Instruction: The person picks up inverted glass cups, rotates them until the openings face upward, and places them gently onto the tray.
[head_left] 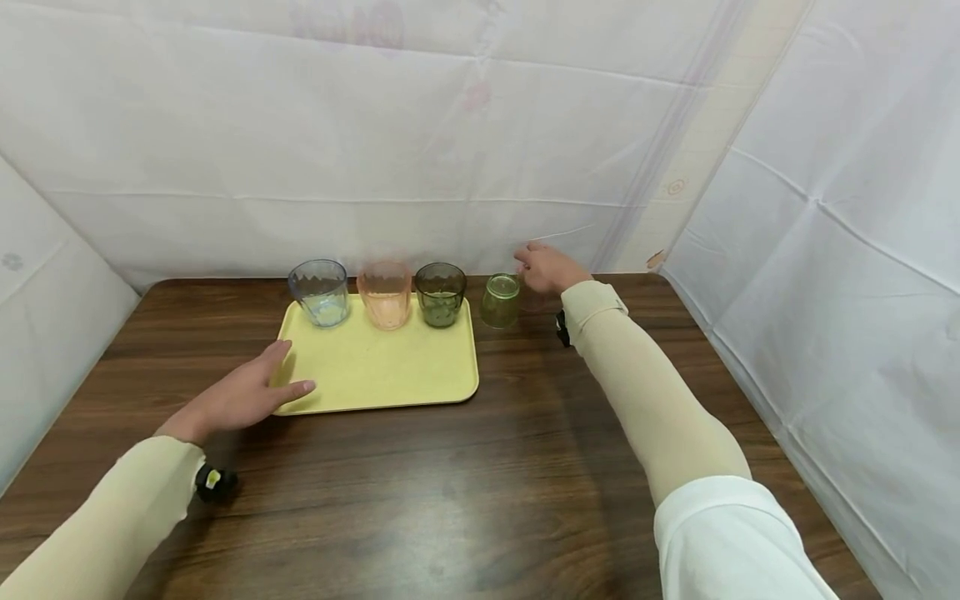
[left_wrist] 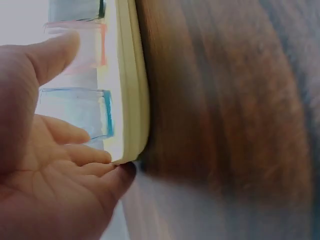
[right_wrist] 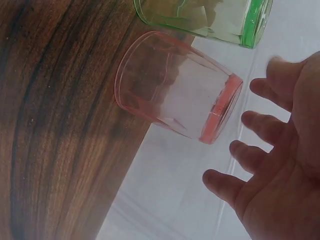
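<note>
The right hand (head_left: 546, 267) reaches to the far edge of the table (head_left: 525, 500), its fingers (right_wrist: 227, 185) spread and loose, holding nothing. The right wrist view shows a pink cup (right_wrist: 177, 95) standing upside down on the wood, just in front of those fingertips with a narrow gap between; whether any finger touches it cannot be told. In the head view this pink cup is hidden behind the hand. Beside it, on the side toward the tray, a pale green cup (head_left: 500, 300) also stands upside down on the bare table, just off the tray's far right corner.

The left hand (head_left: 243, 398) lies flat and relaxed, fingers straight, at the near left corner of the yellow tray (head_left: 375, 375). The left wrist view shows the fingertips (left_wrist: 122, 172) meeting the tray's rim at that corner, with the thumb raised above it.

Counted: one tray and five cups. Three cups stand upright in a row along the tray's far edge: a blue cup (head_left: 320, 292) at the left, an orange-pink cup (head_left: 385, 294) in the middle, a dark green cup (head_left: 440, 293) at the right. The other two are off the tray, both inverted, near the table's far edge.
</note>
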